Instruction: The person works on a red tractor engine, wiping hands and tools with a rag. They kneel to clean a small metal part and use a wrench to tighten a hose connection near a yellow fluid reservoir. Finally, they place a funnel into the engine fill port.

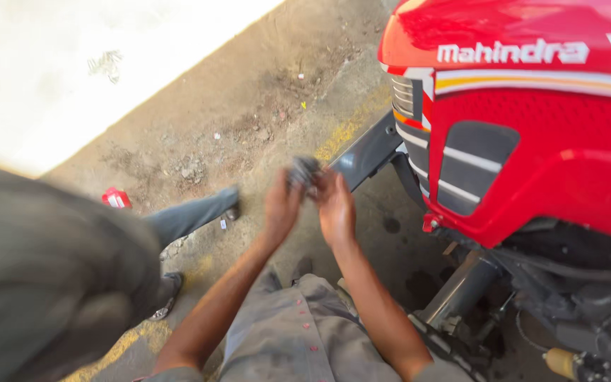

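I stand on a dusty concrete floor (263, 106) scattered with small debris. Bright sunlight (51, 78) washes out the upper left corner. Faded yellow paint (348, 127) streaks the ground. A red tractor (532, 134) fills the right side, dark oil stains (390, 225) beneath it. Another person in grey (44, 276) stands at my left.
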